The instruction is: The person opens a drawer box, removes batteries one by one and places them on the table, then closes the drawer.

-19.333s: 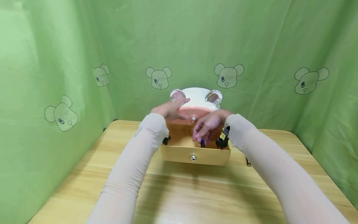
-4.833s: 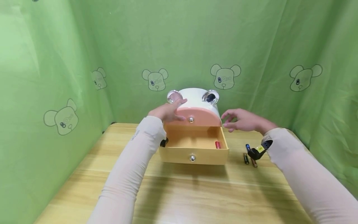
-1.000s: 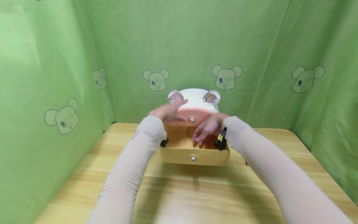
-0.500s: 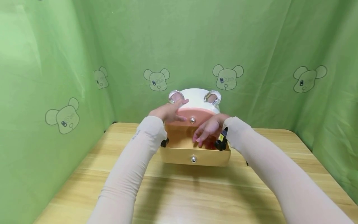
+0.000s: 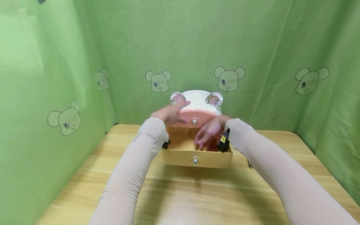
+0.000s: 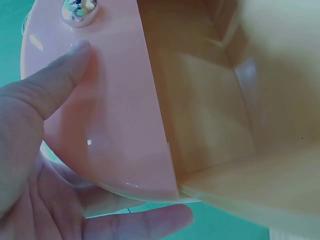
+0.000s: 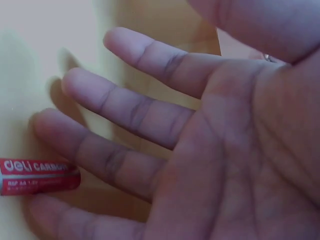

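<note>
A small drawer box (image 5: 197,99) has a white top, silver-rimmed ears and a pink upper drawer (image 5: 192,115), which is pushed in. My left hand (image 5: 170,113) holds its left side, the thumb (image 6: 57,80) lying on the pink front below the round silver knob. The pale orange lower drawer (image 5: 178,157) is pulled out. Inside it is my right hand (image 5: 211,132), palm visible and fingers spread, in the right half. Close to the ring and little fingertips lies a red AA battery (image 7: 42,177) on the drawer floor; contact cannot be made out. Nothing is gripped there.
A dark object (image 5: 250,164) on the wooden table (image 5: 180,200) shows partly from behind the right sleeve. Green curtains (image 5: 185,37) with bear drawings surround the table at the back and sides.
Since about five seconds ago, my right hand has moved left from beside the box into the lower drawer. Over the last second it hardly moves. My left hand keeps its place.
</note>
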{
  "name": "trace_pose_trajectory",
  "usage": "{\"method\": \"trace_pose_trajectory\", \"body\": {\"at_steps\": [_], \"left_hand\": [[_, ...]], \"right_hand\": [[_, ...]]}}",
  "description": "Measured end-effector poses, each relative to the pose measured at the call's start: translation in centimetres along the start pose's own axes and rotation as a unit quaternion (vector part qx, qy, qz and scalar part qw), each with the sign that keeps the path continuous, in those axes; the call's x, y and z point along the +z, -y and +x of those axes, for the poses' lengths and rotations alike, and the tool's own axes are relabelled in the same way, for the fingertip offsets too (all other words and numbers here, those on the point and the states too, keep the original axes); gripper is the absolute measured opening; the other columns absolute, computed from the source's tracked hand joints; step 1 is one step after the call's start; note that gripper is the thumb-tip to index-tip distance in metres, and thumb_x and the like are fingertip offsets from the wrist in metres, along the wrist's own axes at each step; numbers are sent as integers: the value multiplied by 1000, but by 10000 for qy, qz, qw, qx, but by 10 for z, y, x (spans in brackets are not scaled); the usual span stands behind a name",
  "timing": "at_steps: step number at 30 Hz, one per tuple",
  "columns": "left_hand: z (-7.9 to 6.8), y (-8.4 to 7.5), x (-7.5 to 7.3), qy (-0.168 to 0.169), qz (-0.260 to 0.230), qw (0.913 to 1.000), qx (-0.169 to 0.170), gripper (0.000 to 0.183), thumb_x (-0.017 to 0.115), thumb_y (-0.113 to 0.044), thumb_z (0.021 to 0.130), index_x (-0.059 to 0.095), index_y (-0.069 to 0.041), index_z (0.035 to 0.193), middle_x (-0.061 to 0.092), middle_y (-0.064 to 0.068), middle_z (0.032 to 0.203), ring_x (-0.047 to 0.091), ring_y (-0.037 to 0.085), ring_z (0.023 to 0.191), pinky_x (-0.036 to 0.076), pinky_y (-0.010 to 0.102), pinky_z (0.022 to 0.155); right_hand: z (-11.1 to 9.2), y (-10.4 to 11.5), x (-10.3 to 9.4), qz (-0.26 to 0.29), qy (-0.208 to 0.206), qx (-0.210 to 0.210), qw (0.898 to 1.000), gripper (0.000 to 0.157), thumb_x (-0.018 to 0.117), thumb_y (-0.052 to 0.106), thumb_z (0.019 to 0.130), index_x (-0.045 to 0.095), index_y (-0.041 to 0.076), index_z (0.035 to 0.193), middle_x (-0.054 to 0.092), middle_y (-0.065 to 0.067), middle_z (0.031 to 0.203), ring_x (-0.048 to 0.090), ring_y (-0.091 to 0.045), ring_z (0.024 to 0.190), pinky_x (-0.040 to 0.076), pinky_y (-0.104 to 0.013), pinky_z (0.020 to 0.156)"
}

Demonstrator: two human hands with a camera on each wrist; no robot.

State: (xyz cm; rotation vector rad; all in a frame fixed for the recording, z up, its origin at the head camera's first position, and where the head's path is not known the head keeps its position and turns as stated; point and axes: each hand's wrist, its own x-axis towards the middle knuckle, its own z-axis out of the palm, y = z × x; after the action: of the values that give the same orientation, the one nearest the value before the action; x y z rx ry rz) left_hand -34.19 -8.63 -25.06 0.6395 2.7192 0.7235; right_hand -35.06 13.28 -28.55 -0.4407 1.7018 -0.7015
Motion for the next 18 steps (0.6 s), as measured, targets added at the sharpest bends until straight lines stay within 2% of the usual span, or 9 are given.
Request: {"method": "trace_pose_trajectory", "body": {"at_steps": [6,13,18], "left_hand": [[-2,-1,1,6,10,10000,-7,87,68,-39,89,10,-44,154,14,8,161,31,33,139,25,57,111],[-2,-1,1,10,3,10000,5,87,68,-39,89,10,-43,154,15,9,161,31,33,139,25,57,111],[-2,-1,-1,-14,65,10000,-22,87,68,-39,89,10,-44,154,17,8,160,32,33,139,26,56,111]], "right_hand": [[2,-1,-1,-339,296,110,9989,34,46,18,102,46,0,130,63,-5,106,60,-20,96,47,-44,95],[5,-1,-4,-586,808,269,9946,18,44,17,101,55,9,113,65,-3,102,60,-19,90,51,-37,86],[3,-1,-5,-513,766,243,9954,18,45,16,101,54,9,114,64,-3,103,60,-18,94,51,-37,86]]}}
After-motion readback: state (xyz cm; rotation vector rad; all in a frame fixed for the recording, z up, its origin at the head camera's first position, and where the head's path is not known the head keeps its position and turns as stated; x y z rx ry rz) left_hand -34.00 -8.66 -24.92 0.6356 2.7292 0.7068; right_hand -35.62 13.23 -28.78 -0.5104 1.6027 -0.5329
